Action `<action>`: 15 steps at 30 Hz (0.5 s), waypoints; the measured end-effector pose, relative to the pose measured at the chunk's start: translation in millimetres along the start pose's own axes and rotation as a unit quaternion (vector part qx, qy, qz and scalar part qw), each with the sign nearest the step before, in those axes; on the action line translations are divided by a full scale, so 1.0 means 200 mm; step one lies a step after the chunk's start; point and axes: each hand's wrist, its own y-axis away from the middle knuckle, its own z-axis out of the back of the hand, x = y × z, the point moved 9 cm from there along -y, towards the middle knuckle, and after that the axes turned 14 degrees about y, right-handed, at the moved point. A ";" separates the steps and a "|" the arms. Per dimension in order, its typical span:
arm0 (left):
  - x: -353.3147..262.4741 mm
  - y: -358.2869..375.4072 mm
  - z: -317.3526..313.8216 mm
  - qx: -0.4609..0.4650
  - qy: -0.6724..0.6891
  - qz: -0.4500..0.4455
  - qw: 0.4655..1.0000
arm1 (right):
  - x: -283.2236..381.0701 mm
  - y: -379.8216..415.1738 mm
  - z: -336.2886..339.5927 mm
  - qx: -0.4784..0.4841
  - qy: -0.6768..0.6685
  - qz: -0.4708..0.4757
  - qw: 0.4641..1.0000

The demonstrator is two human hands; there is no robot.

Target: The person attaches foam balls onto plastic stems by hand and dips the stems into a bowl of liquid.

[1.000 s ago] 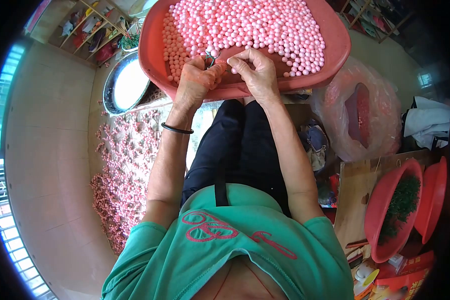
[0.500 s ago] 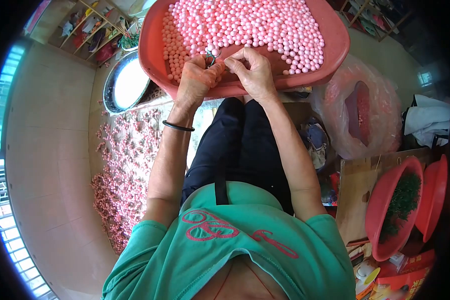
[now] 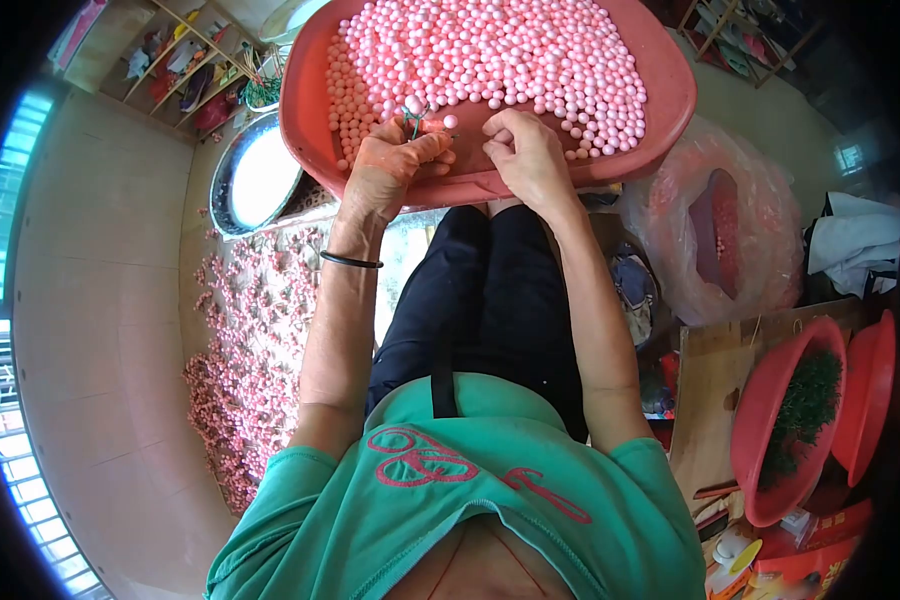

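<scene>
A red plastic tub (image 3: 665, 95) in front of me holds a heap of pink beads (image 3: 490, 50). Over its near left part, my left hand (image 3: 395, 160) is closed on a thin green stem (image 3: 414, 125) with pink beads at its tips. One pink bead (image 3: 450, 121) shows just beyond those fingers. My right hand (image 3: 528, 160) is held a short way to the right, over the tub's near side, thumb and fingertips pinched together. Whatever is between those fingertips, if anything, is too small to make out.
A dark-rimmed basin of white contents (image 3: 262, 175) stands left of the tub. Below it, many pink beaded stems (image 3: 245, 370) cover the floor area. At right are a clear plastic bag (image 3: 780, 200), a cardboard sheet (image 3: 705, 390) and a red basin of green stems (image 3: 755, 440).
My hands have moved apart: the right one shifted right and slightly toward me, away from the left. The left hand keeps the green stem and has come slightly nearer.
</scene>
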 end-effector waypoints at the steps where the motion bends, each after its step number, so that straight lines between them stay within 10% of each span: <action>1: 0.01 0.00 0.01 -0.002 0.008 0.003 1.000 | 0.00 0.00 0.01 -0.006 0.038 0.006 0.999; 6: 0.02 -0.02 0.04 0.000 0.050 0.007 0.999 | 0.04 -0.01 0.03 -0.024 0.174 0.023 0.984; 15: 0.02 -0.01 0.05 -0.009 0.094 0.007 0.995 | 0.03 0.05 -0.06 -0.028 -0.370 -0.118 0.921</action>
